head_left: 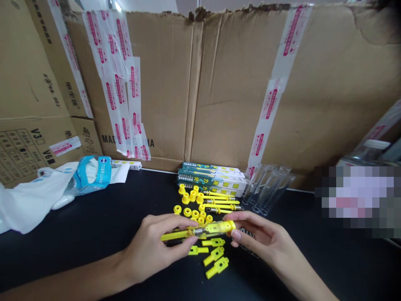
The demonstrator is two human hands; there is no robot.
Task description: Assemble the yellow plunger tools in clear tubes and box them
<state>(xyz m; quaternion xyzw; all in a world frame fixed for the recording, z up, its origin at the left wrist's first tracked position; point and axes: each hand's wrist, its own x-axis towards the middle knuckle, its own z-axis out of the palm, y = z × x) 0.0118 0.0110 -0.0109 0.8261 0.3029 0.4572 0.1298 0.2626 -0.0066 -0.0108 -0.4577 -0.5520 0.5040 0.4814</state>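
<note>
While the left hand (153, 246) and the right hand (260, 238) hold it up between them, a yellow-and-clear test screwdriver (200, 230) lies crosswise above the black tabletop (78, 255), a little way in from the far edge and near the middle of its width. The left fingers (177, 225) are closed around the clear barrel and the yellow shaft, while the right fingers (247, 221) are clamped near the yellow cap end, so neither hand is open.

Just below the hands, several flat yellow slotted plastic pieces (217, 267) lie scattered close together. Just beyond the hands, a cluster of small yellow plastic caps (188, 205) sits beside a row of yellow metal-tipped rods (222, 201). Behind these, a stack of printed boxes (213, 179) rests near the far edge of the tabletop, with a group of clear plastic tubes (266, 188) right beside it.

Toward the left edge of the tabletop lie a white plastic bag (31, 205) and a blue-and-white packet (94, 175), touching each other. A large cardboard sheet (238, 83), patched with white and red packing tape (272, 100), stands upright along the far edge. Off to the right, a pixelated patch (354, 200) hides whatever is there.
</note>
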